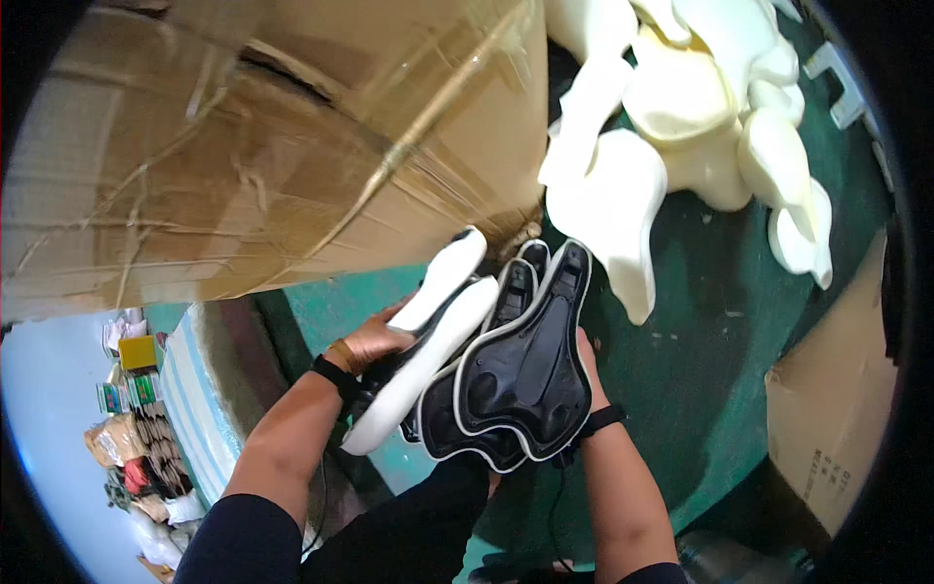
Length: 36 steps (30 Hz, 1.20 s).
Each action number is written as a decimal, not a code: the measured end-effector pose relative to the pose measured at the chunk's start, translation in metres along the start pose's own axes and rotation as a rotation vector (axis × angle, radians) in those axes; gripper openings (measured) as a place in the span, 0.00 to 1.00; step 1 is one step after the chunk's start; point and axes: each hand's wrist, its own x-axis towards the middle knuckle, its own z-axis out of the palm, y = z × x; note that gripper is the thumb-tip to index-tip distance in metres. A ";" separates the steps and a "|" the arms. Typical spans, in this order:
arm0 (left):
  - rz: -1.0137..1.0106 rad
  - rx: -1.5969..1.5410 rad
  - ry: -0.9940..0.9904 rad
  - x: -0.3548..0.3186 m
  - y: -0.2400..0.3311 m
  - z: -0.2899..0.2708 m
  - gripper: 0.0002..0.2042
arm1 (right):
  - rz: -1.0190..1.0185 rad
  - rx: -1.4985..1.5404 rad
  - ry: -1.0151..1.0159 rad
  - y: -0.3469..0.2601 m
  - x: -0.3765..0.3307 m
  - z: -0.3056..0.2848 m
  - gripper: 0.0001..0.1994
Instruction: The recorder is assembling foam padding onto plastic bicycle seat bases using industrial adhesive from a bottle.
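Note:
Several bicycle saddles with white tops and black plastic undersides are bunched between my two hands, above the green floor. My left hand [376, 341] is closed on the left saddles, where a white saddle [428, 362] shows its padded side. My right hand [590, 375] wraps the right edge of a black saddle base [530, 360], whose underside is turned up. Its fingers are mostly hidden behind that saddle. Another black saddle base [446, 409] lies partly behind it. The saddles' far tips are close to the side of a large cardboard box.
The large taped cardboard box [292, 146] fills the upper left. A heap of white saddles [623, 185] lies on the green floor [671, 389] at the upper right. Another cardboard box [827, 389] stands at the right, and a wrapped striped bundle [199, 375] at the left.

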 end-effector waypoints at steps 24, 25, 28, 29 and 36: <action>0.156 0.047 -0.398 -0.229 0.028 0.111 0.29 | -0.098 0.116 0.011 -0.083 -0.400 0.012 0.14; 0.297 -0.017 -0.399 -0.223 0.027 0.124 0.29 | -0.102 0.117 0.025 -0.101 -0.390 0.002 0.14; 0.065 -0.113 -0.582 -0.222 0.038 0.151 0.31 | -0.100 0.129 0.083 -0.136 -0.340 0.026 0.15; 0.253 -0.002 -0.514 -0.226 0.028 0.153 0.30 | -0.102 0.135 0.082 -0.112 -0.372 0.018 0.15; 0.002 -0.198 -0.579 -0.290 0.083 0.127 0.17 | -0.238 0.135 -0.026 -0.061 -0.469 0.025 0.16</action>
